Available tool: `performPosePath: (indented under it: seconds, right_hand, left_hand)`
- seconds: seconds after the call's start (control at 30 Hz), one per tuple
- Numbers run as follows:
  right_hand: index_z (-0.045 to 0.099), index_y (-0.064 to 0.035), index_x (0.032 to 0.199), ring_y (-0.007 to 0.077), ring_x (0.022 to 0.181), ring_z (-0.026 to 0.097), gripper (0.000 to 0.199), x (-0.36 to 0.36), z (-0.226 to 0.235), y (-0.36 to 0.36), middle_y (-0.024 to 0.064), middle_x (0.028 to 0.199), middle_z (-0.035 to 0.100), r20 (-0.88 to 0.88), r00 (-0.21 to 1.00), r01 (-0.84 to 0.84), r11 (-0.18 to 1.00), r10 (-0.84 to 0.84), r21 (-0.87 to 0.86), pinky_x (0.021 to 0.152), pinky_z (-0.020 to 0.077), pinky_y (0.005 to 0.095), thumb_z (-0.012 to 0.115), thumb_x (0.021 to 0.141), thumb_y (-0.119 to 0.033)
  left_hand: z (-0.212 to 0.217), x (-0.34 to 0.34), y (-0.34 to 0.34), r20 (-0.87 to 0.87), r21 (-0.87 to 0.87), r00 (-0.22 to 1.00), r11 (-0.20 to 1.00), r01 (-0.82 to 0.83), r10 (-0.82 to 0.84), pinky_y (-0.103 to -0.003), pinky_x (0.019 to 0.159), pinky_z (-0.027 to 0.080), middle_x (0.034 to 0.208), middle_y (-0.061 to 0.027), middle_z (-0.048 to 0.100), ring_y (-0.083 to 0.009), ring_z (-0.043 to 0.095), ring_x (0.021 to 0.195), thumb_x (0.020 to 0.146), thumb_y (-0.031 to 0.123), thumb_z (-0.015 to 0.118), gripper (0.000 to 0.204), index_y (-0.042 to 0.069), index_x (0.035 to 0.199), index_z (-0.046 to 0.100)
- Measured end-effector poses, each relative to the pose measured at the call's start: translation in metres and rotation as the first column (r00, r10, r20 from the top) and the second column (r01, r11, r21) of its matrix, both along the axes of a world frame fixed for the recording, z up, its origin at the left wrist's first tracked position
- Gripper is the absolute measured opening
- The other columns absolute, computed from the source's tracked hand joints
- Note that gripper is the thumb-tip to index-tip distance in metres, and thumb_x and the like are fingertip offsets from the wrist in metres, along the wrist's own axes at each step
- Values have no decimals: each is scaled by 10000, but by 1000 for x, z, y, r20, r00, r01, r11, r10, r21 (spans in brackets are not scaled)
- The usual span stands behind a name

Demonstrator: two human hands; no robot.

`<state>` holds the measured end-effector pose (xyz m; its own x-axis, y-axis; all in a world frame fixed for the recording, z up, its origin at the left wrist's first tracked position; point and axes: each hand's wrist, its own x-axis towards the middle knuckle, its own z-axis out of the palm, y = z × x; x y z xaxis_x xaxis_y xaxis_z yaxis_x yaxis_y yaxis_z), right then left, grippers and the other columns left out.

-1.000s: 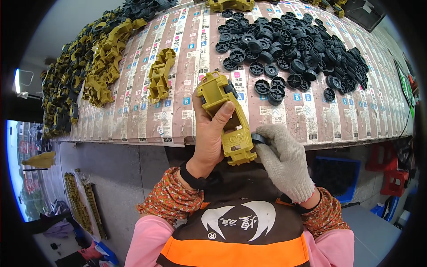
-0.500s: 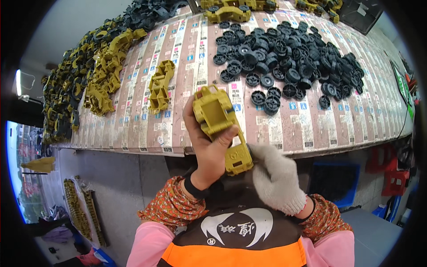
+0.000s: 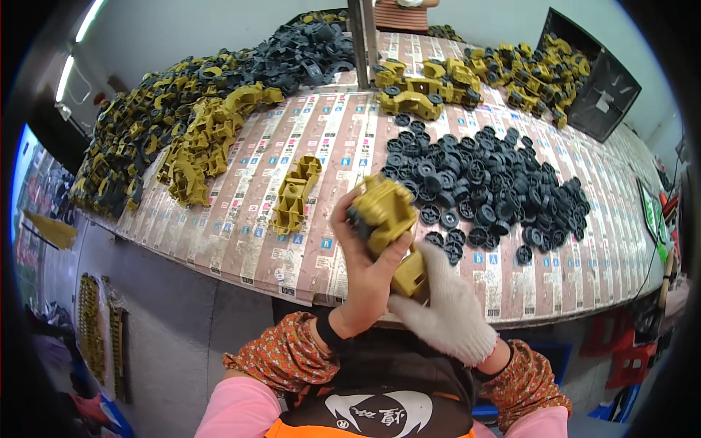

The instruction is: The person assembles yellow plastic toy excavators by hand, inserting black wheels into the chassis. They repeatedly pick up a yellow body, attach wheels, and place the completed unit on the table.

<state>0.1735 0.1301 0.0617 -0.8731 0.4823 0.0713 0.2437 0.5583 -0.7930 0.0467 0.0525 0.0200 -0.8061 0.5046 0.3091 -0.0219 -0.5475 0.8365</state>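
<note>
My bare left hand (image 3: 365, 281) is wrapped round a yellow plastic toy truck body (image 3: 387, 212), thumb across its middle. The body is tilted above the table's near edge, and a dark wheel shows by my left fingers. My right hand (image 3: 453, 314), in a white knitted glove, grips the truck's lower end; its fingertips are partly hidden behind the toy. Just beyond, to the left, another yellow truck body (image 3: 296, 197) lies alone on the table. A heap of black toy wheels (image 3: 482, 182) spreads to the right of my hands.
Yellow bodies (image 3: 186, 171) and dark parts (image 3: 307, 55) are piled along the table's left side. Wheeled yellow trucks (image 3: 416, 102) stand at the back, more spilling from a black bin (image 3: 606, 91). A metal post (image 3: 361, 44) rises there; another person (image 3: 401, 18) is beyond. Red stools (image 3: 628, 358) stand below right.
The view has tipped up, showing more of the table's far side. The toy truck has been turned in my hands, and my gloved right hand has closed in on its lower end.
</note>
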Motion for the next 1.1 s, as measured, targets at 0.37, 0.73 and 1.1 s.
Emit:
performPosePath:
  seconds: [0.37, 0.73, 1.1]
  right_hand:
    - [674, 20, 1042, 115, 611, 625, 418, -138, 50, 186, 57, 849, 623, 7, 990, 122, 833, -140, -540, 508, 509, 250, 752, 973, -385]
    - [595, 31, 1207, 137, 777, 616, 276, -213, 42, 223, 49, 974, 615, -292, 934, 53, 890, -205, -453, 712, 552, 253, 648, 1004, -150]
    - [689, 10, 1239, 133, 863, 673, 305, -64, 1, 143, 88, 991, 735, -49, 998, 31, 998, -29, 49, 804, 561, 317, 695, 971, -137]
  left_hand:
    - [4, -118, -63, -113, -299, 990, 947, -116, 86, -330, 1044, 497, 1312, -53, 569, -165, 541, 1248, 1036, 111, 627, 460, 104, 1481, 510]
    - [-32, -225, -112, -533, -698, 846, 562, -443, 5, -408, 1105, 465, 1394, -124, 608, -260, 563, 1300, 1005, 193, 713, 513, 76, 1473, 542]
    - [-40, -232, -53, -536, -840, 784, 292, -458, -313, -496, 1026, 540, 1319, -324, 655, -504, 673, 1185, 828, 423, 854, 1025, 64, 1616, 307]
